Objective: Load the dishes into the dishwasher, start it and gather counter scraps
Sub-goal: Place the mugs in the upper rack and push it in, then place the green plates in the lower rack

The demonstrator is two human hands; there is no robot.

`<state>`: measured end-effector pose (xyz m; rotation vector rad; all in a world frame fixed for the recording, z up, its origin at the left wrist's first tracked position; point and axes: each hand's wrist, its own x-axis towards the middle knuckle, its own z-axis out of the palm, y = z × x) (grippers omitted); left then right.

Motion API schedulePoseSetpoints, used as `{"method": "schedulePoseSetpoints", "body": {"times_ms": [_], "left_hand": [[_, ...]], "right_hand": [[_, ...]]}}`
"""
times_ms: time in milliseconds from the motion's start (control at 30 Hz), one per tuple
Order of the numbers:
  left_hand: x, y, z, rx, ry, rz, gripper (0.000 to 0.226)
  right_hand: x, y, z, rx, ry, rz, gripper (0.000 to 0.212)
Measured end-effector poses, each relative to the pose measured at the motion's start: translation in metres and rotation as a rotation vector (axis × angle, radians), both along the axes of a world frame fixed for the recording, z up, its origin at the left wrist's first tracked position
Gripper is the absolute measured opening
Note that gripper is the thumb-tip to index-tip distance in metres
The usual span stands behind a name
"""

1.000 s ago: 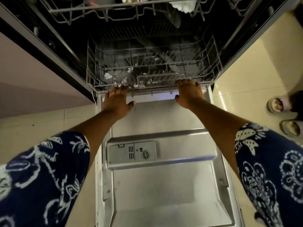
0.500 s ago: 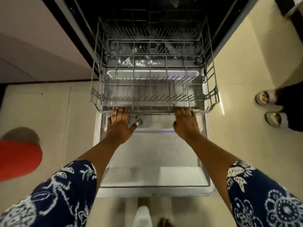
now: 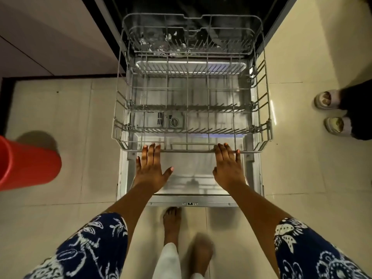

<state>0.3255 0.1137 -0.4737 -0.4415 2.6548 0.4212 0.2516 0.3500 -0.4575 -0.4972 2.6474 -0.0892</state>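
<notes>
Left hand (image 3: 150,169) lies at the near rim of the lower rack (image 3: 191,109), on its left part; the fingers are laid together and reach over the front wire, and the thumb stands out to the side. Whether the fingertips hook under the wire, I cannot tell. Further to the left a red bucket (image 3: 28,164) stands on the tiled floor (image 3: 80,218), well apart from the machine.

In the middle, the rack is drawn out over the open dishwasher door (image 3: 191,198), which lies flat. The rack holds no plate or cup that I can see; only its rows of tines. The detergent compartment (image 3: 165,120) of the door shows through the wires. Behind the rack, in the dark tub, some pale bits lie, too small to name.

Right hand (image 3: 228,168) rests on the right part of the same front wire, the fingers close together and bent over it.

At the far right a second person's slippered feet (image 3: 330,111) stand on the floor.

I judge that the step in hand is the preparing of the rack for loading, so the task is at its beginning. No dishes are in view, and no desk either; the next move probably calls for letting go of the rack and turning to fetch the dishes.
</notes>
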Motion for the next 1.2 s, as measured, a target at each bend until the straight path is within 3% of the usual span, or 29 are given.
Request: {"method": "schedulePoseSetpoints", "body": {"times_ms": [133, 267, 467, 600, 767, 1000, 1200], "left_hand": [[-0.004, -0.008, 0.024, 0.025, -0.162, -0.062, 0.09], [-0.025, -0.021, 0.086, 0.079, -0.275, -0.162, 0.069], [-0.057, -0.096, 0.299, 0.089, 0.121, 0.004, 0.056], [-0.086, -0.221, 0.417, 0.018, 0.477, 0.248, 0.047], [-0.133, -0.404, 0.496, -0.055, 0.546, 0.416, 0.053], [-0.199, -0.573, 0.537, -0.084, 0.472, 0.382, 0.068], [-0.213, -0.635, 0.524, -0.112, 0.348, 0.287, 0.066]], "right_hand": [[0.0, -0.001, 0.029, 0.072, -0.122, 0.029, 0.078], [0.001, -0.017, 0.088, 0.088, -0.151, -0.031, 0.073], [-0.027, -0.116, 0.293, -0.253, 0.003, -0.008, 0.063], [-0.087, -0.24, 0.402, -0.506, 0.322, 0.16, 0.056], [-0.173, -0.417, 0.498, -0.509, 0.372, 0.249, 0.053], [-0.237, -0.594, 0.527, -0.401, 0.277, 0.195, 0.059], [-0.253, -0.637, 0.506, -0.236, 0.404, 0.229, 0.056]]}}
